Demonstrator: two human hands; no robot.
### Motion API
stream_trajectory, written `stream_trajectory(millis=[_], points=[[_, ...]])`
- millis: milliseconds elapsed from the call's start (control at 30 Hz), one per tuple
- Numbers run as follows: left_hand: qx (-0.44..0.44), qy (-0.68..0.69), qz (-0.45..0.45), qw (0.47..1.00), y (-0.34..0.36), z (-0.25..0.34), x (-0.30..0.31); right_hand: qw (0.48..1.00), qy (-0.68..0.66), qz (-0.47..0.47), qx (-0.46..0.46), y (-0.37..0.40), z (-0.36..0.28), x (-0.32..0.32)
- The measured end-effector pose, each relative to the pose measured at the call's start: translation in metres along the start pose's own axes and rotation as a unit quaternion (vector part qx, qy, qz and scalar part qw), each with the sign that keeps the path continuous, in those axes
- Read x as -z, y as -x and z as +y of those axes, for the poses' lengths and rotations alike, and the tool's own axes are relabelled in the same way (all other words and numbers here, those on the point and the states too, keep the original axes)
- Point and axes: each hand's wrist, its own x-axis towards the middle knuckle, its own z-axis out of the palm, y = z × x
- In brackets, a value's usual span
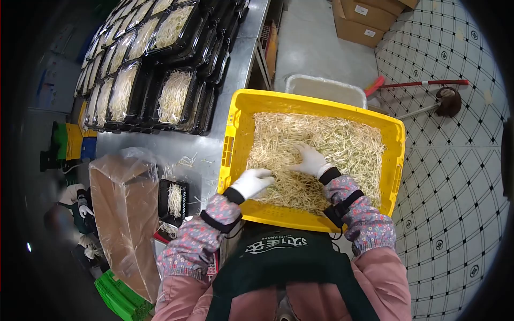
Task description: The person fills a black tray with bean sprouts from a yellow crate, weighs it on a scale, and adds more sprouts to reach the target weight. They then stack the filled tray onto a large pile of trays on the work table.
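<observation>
Bean sprouts [348, 144] fill a yellow plastic crate [316, 101] in front of me. My left hand [252, 183], in a white glove, reaches over the crate's left side, fingers stretched out on the sprouts. My right hand [310, 161], also gloved, lies on the sprouts near the middle, thumb and fingers apart, some fingertips hidden among them. Neither hand visibly lifts a bunch. Left of the crate, a black tray [184, 200] holds a small heap of sprouts; it seems to rest on a scale with a red edge, partly hidden by my left sleeve.
Stacks of filled black trays [174, 99] cover the far part of the metal table [235, 59]. A cardboard box with a plastic liner [126, 214] stands at left, near a green crate [120, 294] and another person [75, 208]. Behind the yellow crate is a whitish bin [326, 88].
</observation>
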Motion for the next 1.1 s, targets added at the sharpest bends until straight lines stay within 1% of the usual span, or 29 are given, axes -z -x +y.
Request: stream_trajectory(millis=[33, 67, 100, 167, 233, 267, 300, 367, 400, 433, 500, 533, 567, 600, 633, 667, 700, 733, 767, 833, 867, 900, 967, 1000, 1033, 1100], points=[[-0.021, 0.076, 0.054, 0.995, 0.018, -0.004, 0.01, 0.999, 0.017, 0.02, -0.026, -0.002, -0.005, -0.005], [-0.07, 0.138, 0.119, 0.981, 0.034, -0.015, 0.022, 1.0, 0.014, 0.021, -0.003, -0.006, -0.007, -0.018], [-0.119, 0.199, 0.185, 0.955, 0.051, -0.029, 0.034, 1.0, 0.017, 0.019, 0.003, -0.001, -0.017, -0.027], [-0.195, 0.236, 0.35, 0.885, 0.085, -0.055, 0.053, 0.977, 0.201, -0.035, 0.056, 0.013, -0.041, -0.046], [-0.166, 0.208, 0.535, 0.802, 0.112, -0.113, 0.07, 0.937, 0.313, -0.066, 0.144, 0.029, -0.057, -0.06], [-0.142, 0.125, 0.609, 0.77, 0.124, -0.152, 0.078, 0.926, 0.325, -0.045, 0.184, 0.037, -0.056, -0.068], [-0.114, 0.041, 0.675, 0.728, 0.134, -0.186, 0.082, 0.923, 0.33, -0.045, 0.192, 0.031, -0.052, -0.068], [-0.01, 0.026, 0.732, 0.681, 0.151, -0.216, 0.078, 0.942, 0.249, -0.048, 0.218, 0.023, -0.037, -0.073], [0.082, -0.003, 0.729, 0.679, 0.156, -0.237, 0.078, 0.944, 0.245, -0.046, 0.214, 0.02, -0.032, -0.065], [0.083, 0.0, 0.732, 0.676, 0.155, -0.257, 0.079, 0.943, 0.249, -0.046, 0.218, 0.011, -0.029, -0.058], [0.116, 0.066, 0.731, 0.669, 0.151, -0.289, 0.075, 0.984, 0.137, -0.074, 0.08, -0.007, -0.022, -0.043], [0.158, 0.054, 0.721, 0.673, 0.153, -0.29, 0.072, 0.983, 0.141, -0.078, 0.083, -0.011, -0.019, -0.031], [0.149, 0.082, 0.727, 0.665, 0.152, -0.293, 0.071, 0.994, 0.078, -0.042, 0.061, -0.013, -0.014, -0.018], [0.111, 0.137, 0.732, 0.658, 0.147, -0.309, 0.071, 0.999, 0.014, -0.004, 0.037, -0.012, -0.011, -0.004], [0.073, 0.191, 0.733, 0.649, 0.142, -0.329, 0.073, 0.999, 0.017, -0.005, 0.038, -0.01, -0.011, 0.008], [0.073, 0.194, 0.733, 0.648, 0.137, -0.343, 0.076, 0.989, -0.143, -0.04, -0.026, -0.008, -0.012, 0.021], [0.059, 0.219, 0.726, 0.649, 0.135, -0.349, 0.079, 0.947, -0.3, -0.073, -0.089, -0.005, -0.012, 0.03], [0.043, 0.242, 0.718, 0.651, 0.133, -0.354, 0.08, 0.954, -0.299, -0.025, -0.009, -0.002, -0.01, 0.037], [0.043, 0.244, 0.719, 0.65, 0.133, -0.359, 0.079, 0.954, -0.297, -0.025, -0.008, -0.002, 0.0, 0.033], [0.008, 0.366, 0.685, 0.63, 0.135, -0.348, 0.084, 0.946, -0.322, 0.012, -0.029, -0.002, 0.002, 0.027], [0.063, 0.416, 0.674, 0.607, 0.134, -0.342, 0.086, 0.945, -0.317, 0.026, -0.078, 0.003, 0.006, 0.026], [0.108, 0.423, 0.662, 0.609, 0.138, -0.332, 0.088, 0.946, -0.314, 0.028, -0.076, 0.002, 0.011, 0.029], [0.017, 0.395, 0.691, 0.605, 0.133, -0.348, 0.093, 0.9, -0.429, 0.056, -0.046, 0.004, 0.024, 0.036], [-0.123, 0.372, 0.705, 0.591, 0.133, -0.34, 0.095, 0.895, -0.44, 0.071, -0.029, 0.012, 0.014, 0.052], [-0.121, 0.372, 0.695, 0.603, 0.149, -0.268, 0.085, 0.895, -0.439, 0.077, -0.032, 0.02, 0.002, 0.07], [-0.2, 0.344, 0.644, 0.653, 0.155, -0.219, 0.086, 0.863, -0.496, 0.076, 0.062, 0.038, -0.027, 0.111]])
